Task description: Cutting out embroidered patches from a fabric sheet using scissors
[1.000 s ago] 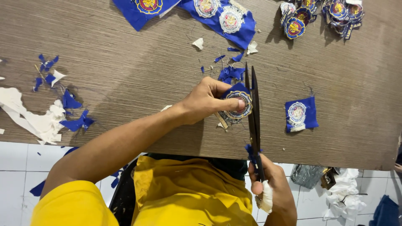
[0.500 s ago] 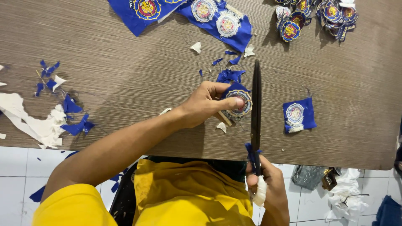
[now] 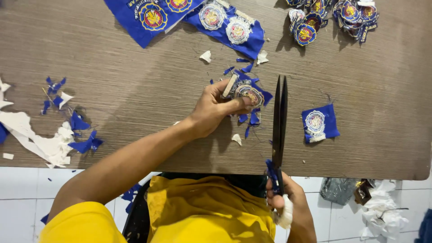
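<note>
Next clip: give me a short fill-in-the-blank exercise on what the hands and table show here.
1. The left hand pinches a round embroidered patch with ____ fabric edges.
2. The right hand grips long black scissors whose blades are ____.
3. A square blue patch piece lies on the ____ side of the scissors.

Missing: blue; closed; right

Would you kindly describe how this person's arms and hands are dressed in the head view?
Both arms are bare from a short yellow sleeve down, with no gloves, watch or rings visible. The left hand is uncovered. The right hand has a white wrapping, like a bandage, round a finger.
</note>
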